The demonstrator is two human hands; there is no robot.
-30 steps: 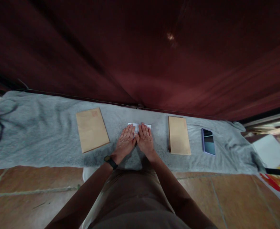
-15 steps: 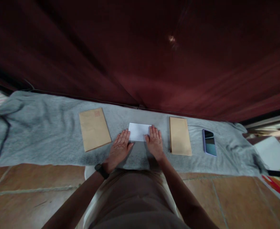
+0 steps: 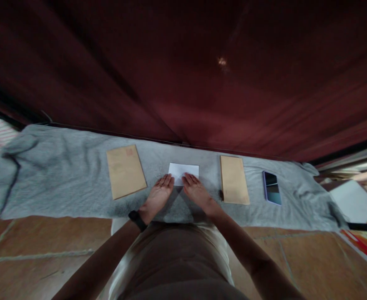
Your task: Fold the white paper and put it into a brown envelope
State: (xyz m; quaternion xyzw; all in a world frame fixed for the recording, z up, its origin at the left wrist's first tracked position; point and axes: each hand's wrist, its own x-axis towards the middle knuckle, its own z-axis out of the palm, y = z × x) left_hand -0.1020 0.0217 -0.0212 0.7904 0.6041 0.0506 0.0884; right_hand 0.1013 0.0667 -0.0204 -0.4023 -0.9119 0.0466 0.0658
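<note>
White folded paper (image 3: 184,172): near edge covered by the fingertips of the left hand (image 3: 158,195) and right hand (image 3: 197,192), so the fold there cannot be made out. Tan envelope (image 3: 125,171), left of the hands: red mark at its far corner too small to read. White sheet (image 3: 355,202) and red-yellow printed item (image 3: 363,239), far right of the hands: both cut off by the picture's right edge.

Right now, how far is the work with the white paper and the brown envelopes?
The white paper already lies folded small on the grey cloth. The left hand and right hand press flat on its near edge. Both brown envelopes lie untouched beside it.
</note>
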